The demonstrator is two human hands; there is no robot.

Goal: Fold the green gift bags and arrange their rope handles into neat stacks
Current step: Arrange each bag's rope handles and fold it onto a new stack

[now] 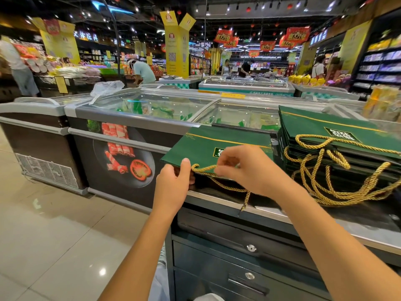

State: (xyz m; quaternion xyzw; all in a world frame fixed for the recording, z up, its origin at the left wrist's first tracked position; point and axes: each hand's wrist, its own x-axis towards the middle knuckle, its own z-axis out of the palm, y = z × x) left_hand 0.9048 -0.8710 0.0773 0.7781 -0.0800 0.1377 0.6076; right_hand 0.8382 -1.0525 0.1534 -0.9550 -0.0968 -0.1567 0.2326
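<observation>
A dark counter [373, 220] (steel-edged) carries a stack of green gift bags [314, 124], gold rope handles [341, 161] trailing onto it.

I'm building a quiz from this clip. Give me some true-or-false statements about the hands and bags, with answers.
1. The left hand grips the near edge of a green bag. True.
2. The right hand pinches a silver ribbon. False: it pinches the bag's gold rope handle.
3. A stack of green bags lies to the right of the held bag. True.
4. The stack's loops are tucked inside the bags. False: they hang loose over the stack's near side.
</observation>
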